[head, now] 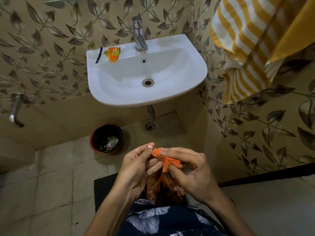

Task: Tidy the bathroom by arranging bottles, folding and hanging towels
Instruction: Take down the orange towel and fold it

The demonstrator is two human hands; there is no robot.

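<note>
Both my hands hold a small orange patterned cloth [167, 163] in front of my body, below the white sink [196, 77]. My left hand [136, 169] pinches its upper corner between thumb and fingers. My right hand [189, 171] grips the cloth from the right, fingers curled over it. The rest of the cloth hangs down between my wrists. A yellow-and-white striped towel [247, 45] hangs on the wall at the upper right. No bottles are in view.
An orange sachet [113, 54] and a dark strip [99, 55] lie on the sink's left rim, beside the chrome tap [139, 34]. A dark red bin [106, 138] with rubbish stands on the tiled floor. A wall spout [15, 109] sticks out at the left. A black mat [105, 188] lies underfoot.
</note>
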